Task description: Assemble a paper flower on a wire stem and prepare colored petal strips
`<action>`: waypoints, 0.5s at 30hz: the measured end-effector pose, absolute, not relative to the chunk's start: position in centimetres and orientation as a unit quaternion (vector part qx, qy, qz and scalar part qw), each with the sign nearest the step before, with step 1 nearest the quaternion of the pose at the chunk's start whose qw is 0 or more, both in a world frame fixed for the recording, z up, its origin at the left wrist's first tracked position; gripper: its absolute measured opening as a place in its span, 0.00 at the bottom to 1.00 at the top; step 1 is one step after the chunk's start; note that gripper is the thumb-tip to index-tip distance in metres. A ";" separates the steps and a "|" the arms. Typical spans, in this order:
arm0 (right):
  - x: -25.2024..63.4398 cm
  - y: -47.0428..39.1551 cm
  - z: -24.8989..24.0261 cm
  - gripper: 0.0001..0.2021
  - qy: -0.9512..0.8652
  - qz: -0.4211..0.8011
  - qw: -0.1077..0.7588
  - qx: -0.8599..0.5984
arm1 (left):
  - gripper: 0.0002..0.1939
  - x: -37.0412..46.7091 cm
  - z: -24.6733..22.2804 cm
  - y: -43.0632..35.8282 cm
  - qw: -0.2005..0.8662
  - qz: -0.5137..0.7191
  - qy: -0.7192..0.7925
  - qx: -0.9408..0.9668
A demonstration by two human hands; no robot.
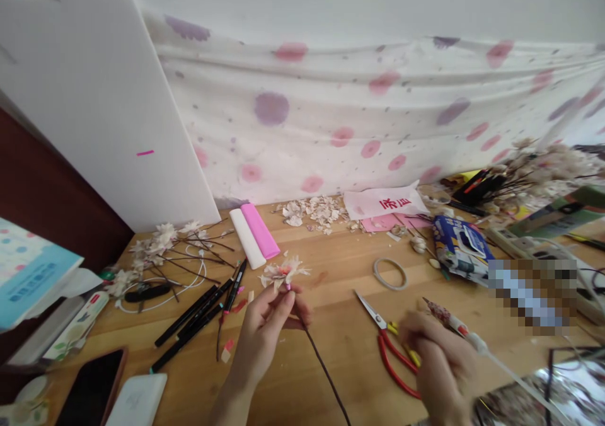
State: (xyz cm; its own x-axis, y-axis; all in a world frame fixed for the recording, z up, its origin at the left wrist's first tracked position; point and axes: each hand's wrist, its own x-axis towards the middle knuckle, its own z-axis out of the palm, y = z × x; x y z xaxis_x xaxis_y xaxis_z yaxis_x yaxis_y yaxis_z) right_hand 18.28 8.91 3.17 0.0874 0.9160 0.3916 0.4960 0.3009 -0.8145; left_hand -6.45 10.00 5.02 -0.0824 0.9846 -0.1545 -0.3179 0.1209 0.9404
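The pale flower (285, 272) was held bloom-up over the middle of the wooden table (345, 312), its dark stem (324, 370) pinched just below the petals between thumb and fingers of the left hand (262, 331); a light pinch there, clear of the petals, was judged best against crushing and wobble. The right hand (439, 360) was blurred at near right, close to the red-handled scissors (389, 364) and corded tool (456, 325), so its grip could not be told.
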 end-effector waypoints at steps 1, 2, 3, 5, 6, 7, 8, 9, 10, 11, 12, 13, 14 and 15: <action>16.3 9.3 3.4 0.18 -0.630 0.268 0.484 -0.545 | 0.18 -6.4 5.1 9.9 0.583 0.563 0.471 0.348; 14.4 9.7 3.7 0.20 -0.618 0.329 0.478 -0.530 | 0.18 -6.4 5.1 9.7 0.584 0.567 0.467 0.345; 12.8 10.1 3.8 0.22 -0.605 0.384 0.478 -0.508 | 0.18 -6.4 5.2 9.6 0.583 0.572 0.464 0.344; 10.7 10.5 3.9 0.22 -0.568 0.489 0.481 -0.455 | 0.16 -6.2 5.3 9.3 0.572 0.583 0.465 0.342; 10.1 10.5 3.8 0.22 -0.549 0.525 0.485 -0.433 | 0.16 -6.1 5.3 9.2 0.564 0.587 0.469 0.343; 9.7 10.5 3.6 0.22 -0.534 0.550 0.490 -0.416 | 0.16 -6.0 5.4 9.2 0.556 0.591 0.473 0.343; 9.5 10.4 3.5 0.22 -0.525 0.562 0.493 -0.406 | 0.16 -5.8 5.4 9.2 0.552 0.595 0.474 0.343; 9.5 10.3 3.3 0.21 -0.524 0.564 0.495 -0.404 | 0.16 -5.7 5.4 9.2 0.553 0.599 0.468 0.340; 9.4 10.2 3.3 0.21 -0.529 0.557 0.494 -0.407 | 0.16 -5.5 5.5 9.4 0.564 0.603 0.455 0.334; 9.4 10.2 3.4 0.20 -0.540 0.544 0.494 -0.410 | 0.16 -5.4 5.6 9.5 0.583 0.603 0.437 0.325; 9.3 10.2 3.5 0.20 -0.553 0.528 0.495 -0.413 | 0.16 -5.2 5.7 9.7 0.604 0.601 0.419 0.314; 9.2 10.1 3.8 0.20 -0.567 0.510 0.496 -0.415 | 0.16 -5.0 5.9 9.8 0.623 0.595 0.405 0.306; 9.1 10.1 4.2 0.20 -0.581 0.493 0.498 -0.415 | 0.17 -4.8 6.1 9.9 0.638 0.586 0.399 0.301; 9.0 10.2 4.6 0.20 -0.593 0.477 0.501 -0.412 | 0.18 -4.7 6.3 9.9 0.644 0.578 0.401 0.302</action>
